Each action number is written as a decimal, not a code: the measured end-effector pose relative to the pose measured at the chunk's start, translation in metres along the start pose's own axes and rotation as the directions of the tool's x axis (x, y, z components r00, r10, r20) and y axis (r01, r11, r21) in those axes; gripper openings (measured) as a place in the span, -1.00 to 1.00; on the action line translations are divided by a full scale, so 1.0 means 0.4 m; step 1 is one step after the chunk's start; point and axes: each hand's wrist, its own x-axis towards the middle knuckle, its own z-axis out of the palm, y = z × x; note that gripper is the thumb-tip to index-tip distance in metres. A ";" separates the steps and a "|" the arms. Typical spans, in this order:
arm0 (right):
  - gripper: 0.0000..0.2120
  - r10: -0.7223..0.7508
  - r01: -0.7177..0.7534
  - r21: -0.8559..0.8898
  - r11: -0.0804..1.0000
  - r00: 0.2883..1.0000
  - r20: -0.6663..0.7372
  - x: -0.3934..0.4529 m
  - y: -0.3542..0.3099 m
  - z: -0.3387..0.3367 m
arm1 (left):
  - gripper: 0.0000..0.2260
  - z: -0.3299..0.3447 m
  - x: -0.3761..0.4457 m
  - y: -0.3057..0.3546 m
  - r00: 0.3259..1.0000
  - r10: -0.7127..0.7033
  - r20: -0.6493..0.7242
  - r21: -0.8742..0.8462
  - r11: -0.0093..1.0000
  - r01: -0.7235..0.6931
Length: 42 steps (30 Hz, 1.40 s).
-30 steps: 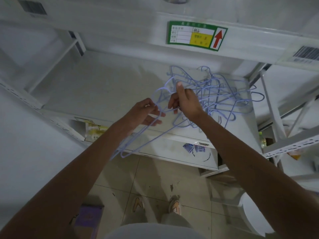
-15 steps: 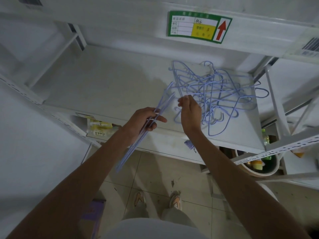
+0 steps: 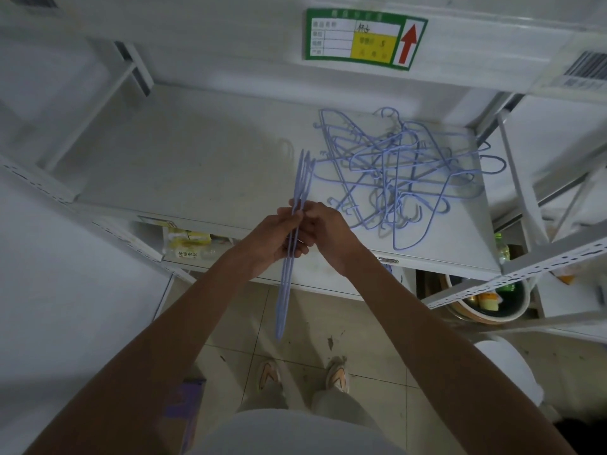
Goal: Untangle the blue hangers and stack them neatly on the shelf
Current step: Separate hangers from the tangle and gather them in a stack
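Over the near edge of the shelf (image 3: 203,178), the left hand (image 3: 272,239) is gripping a flat bundle of freed hangers (image 3: 295,224), and the right hand (image 3: 328,233), apart half a second ago, is now closing on it too, squaring it up. Far right, the tangled pile (image 3: 404,172) is waiting, so plenty is remaining.

We see thin blue hangers (image 3: 399,165) that look like coated wire, smooth and faintly glossy. The shelf (image 3: 184,165) reads as white painted metal, matt and a little scuffed. A glossy paper label (image 3: 364,39) sticks above it. The floor tiles (image 3: 377,326) look smooth, pale and stained.
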 end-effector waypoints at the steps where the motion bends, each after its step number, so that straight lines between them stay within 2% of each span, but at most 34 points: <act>1: -0.70 -0.018 0.018 -0.011 1.000 1.000 0.019 0.001 0.000 -0.005 | -0.68 0.004 -0.003 0.000 1.000 0.005 0.002 -0.014 1.000 -0.005; 4: -0.71 -0.030 0.032 -0.048 0.998 0.999 0.041 0.007 0.000 -0.018 | -0.74 0.009 -0.008 0.005 0.999 0.006 0.042 0.021 1.000 -0.007; 8: -0.67 0.008 -0.001 -0.222 0.975 0.999 0.031 0.014 0.000 -0.021 | -0.80 0.020 -0.016 0.009 0.994 0.016 0.108 0.071 0.997 -0.024; 13: -0.68 0.037 -0.028 -0.192 0.981 0.998 0.042 0.019 -0.007 -0.038 | -0.75 0.032 -0.024 -0.011 0.992 0.031 0.122 -0.065 0.998 -0.023; 18: -0.67 0.065 -0.045 -0.172 0.984 0.992 0.112 0.014 -0.020 -0.063 | -0.74 0.038 -0.015 -0.027 0.987 0.100 0.123 -0.048 0.994 -0.095; 24: -0.70 0.062 -0.042 -0.238 0.970 0.995 0.081 -0.002 -0.043 -0.093 | -0.76 0.039 0.008 -0.020 0.952 0.160 0.260 -0.011 0.987 -0.163; 30: -0.67 0.032 -0.037 -0.364 0.931 0.999 -0.022 -0.044 -0.094 -0.160 | -0.77 0.102 0.053 -0.002 0.960 0.141 0.242 0.003 0.989 -0.146; 34: -0.60 0.065 -0.070 -0.438 0.896 0.998 -0.025 -0.100 -0.150 -0.292 | -0.77 0.135 0.077 0.012 0.960 0.109 0.260 0.000 0.994 -0.113; 36: -0.61 0.074 -0.097 -0.390 0.916 0.995 -0.074 -0.127 -0.172 -0.373 | -0.75 0.152 0.089 0.017 0.965 0.090 0.245 -0.015 0.996 -0.089; 38: -0.65 0.054 -0.122 -0.320 0.940 0.976 -0.213 -0.141 -0.192 -0.457 | -0.74 0.177 0.101 0.024 0.968 0.075 0.240 -0.033 0.997 -0.069; 42: -0.89 0.018 -0.132 -0.167 0.977 0.833 -0.554 -0.136 -0.222 -0.613 | -0.68 0.243 0.138 0.042 0.972 0.061 0.226 -0.064 0.997 -0.047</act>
